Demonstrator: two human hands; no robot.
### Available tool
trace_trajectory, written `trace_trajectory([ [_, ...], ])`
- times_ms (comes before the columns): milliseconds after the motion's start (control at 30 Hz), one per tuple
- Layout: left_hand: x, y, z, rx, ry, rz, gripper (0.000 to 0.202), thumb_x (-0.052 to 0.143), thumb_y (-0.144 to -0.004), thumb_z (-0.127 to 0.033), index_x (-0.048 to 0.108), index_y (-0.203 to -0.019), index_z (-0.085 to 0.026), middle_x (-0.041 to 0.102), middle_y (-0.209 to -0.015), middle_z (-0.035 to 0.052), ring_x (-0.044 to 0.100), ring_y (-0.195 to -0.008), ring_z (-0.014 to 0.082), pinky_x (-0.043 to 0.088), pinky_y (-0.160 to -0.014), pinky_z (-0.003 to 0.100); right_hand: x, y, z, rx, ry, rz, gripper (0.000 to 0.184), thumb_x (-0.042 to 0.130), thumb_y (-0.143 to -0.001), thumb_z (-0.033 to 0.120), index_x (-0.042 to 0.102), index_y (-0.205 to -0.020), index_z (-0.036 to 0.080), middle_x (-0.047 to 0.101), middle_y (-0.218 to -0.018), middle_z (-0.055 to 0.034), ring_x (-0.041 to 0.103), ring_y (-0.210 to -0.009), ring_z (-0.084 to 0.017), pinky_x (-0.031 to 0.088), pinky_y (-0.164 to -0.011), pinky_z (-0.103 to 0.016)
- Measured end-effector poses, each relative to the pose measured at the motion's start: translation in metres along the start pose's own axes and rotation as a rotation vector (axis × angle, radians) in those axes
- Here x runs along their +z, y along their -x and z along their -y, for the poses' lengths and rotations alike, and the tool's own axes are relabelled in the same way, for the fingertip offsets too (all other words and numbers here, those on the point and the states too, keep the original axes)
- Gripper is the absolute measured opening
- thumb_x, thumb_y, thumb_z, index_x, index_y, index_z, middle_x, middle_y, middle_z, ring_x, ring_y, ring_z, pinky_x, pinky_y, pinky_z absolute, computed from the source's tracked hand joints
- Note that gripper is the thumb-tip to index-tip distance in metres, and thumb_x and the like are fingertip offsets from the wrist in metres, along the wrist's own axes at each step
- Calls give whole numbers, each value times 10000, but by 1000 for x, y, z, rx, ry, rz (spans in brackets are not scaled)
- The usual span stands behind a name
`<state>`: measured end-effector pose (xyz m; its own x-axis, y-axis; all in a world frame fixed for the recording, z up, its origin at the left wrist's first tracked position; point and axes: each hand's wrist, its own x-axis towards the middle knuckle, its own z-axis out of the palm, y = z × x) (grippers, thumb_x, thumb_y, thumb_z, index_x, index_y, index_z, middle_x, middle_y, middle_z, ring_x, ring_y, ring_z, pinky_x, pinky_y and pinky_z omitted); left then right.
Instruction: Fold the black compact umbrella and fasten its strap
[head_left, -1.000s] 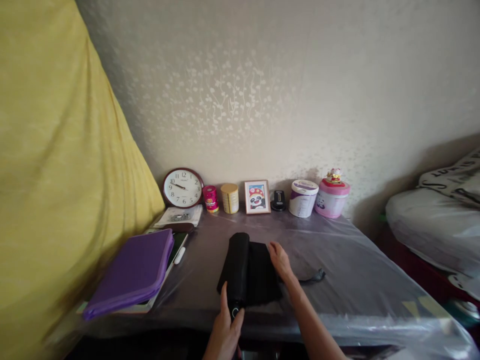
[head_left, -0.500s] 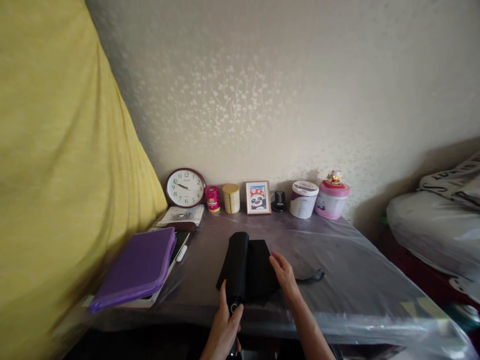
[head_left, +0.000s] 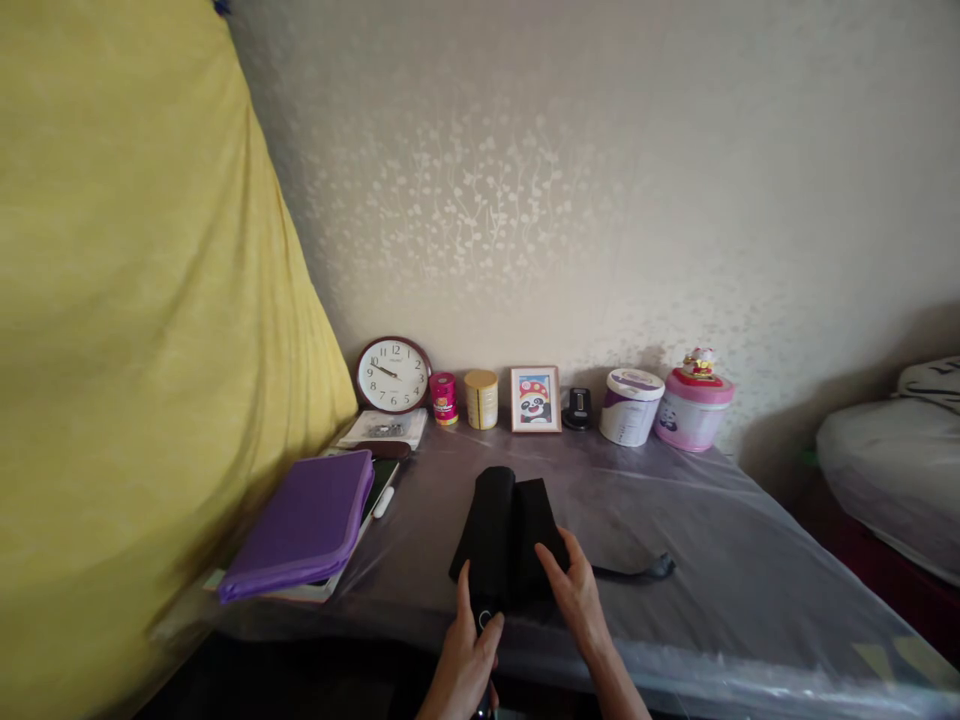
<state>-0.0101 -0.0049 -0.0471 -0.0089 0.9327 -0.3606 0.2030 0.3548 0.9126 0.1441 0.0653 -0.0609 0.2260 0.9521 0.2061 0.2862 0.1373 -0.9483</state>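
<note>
A black folding umbrella [head_left: 491,530] lies partly rolled near the table's front edge, its top pointing away from me. My left hand [head_left: 469,645] is closed around its handle, thumb beside the round button. A loose flap of the canopy [head_left: 534,520] sticks out on the right side. My right hand [head_left: 574,590] pinches the edge of that flap between thumb and fingers. From beneath this hand a dark strap [head_left: 637,573] trails to the right over the table.
A purple zip folder [head_left: 300,520] rests on books at the left, beside a yellow curtain [head_left: 135,300]. Along the wall stand a clock [head_left: 394,375], a pink can [head_left: 444,398], a yellow-lidded can [head_left: 481,400], a picture frame [head_left: 535,400] and two tubs [head_left: 631,408]. Plastic covers the table [head_left: 720,560].
My right hand has shifted its hold on the flap, with the thumb now over the fabric, and the flap looks narrower. The camera view has turned slightly left. My left hand keeps the handle.
</note>
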Motion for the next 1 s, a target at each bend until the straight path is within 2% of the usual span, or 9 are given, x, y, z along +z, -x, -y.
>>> trace_trajectory([
  [200,2,-4,7,43,18,-35,735,390,-859,-357,-118,-1380,-250,371,-457,-125,395,-306,67,329,-324,151,18,8,8,-67,133,-70,471,520,-731,401,527,-1120,135,633,-1040,-115,583,-977,-257,455,-855,-380],
  [400,2,-10,18,111,11,-37,734,420,-852,-358,-70,-1383,-230,422,-480,-121,394,-330,60,366,-400,173,38,9,24,-157,180,-5,416,462,-778,315,513,-1144,125,617,-1083,-113,577,-1003,-230,458,-867,-360],
  [667,4,-15,25,140,44,-68,863,471,-790,-489,-49,-1388,-147,427,-445,-93,412,-347,101,315,-340,181,65,11,41,-255,310,122,372,442,-772,187,536,-1128,132,611,-1094,-104,565,-1024,-209,442,-891,-333],
  [867,3,-20,29,125,0,-69,884,471,-773,-519,-37,-1389,-142,437,-436,-91,421,-343,107,333,-369,199,74,11,44,-321,501,232,355,422,-772,139,548,-1103,125,624,-1003,-100,579,-953,-196,448,-846,-299],
  [1000,2,-21,31,130,5,-81,907,461,-760,-563,-13,-1390,-112,443,-444,-78,429,-352,113,310,-376,200,75,12,50,-357,603,281,298,431,-775,134,579,-1032,163,624,-932,-64,575,-890,-181,443,-808,-273],
])
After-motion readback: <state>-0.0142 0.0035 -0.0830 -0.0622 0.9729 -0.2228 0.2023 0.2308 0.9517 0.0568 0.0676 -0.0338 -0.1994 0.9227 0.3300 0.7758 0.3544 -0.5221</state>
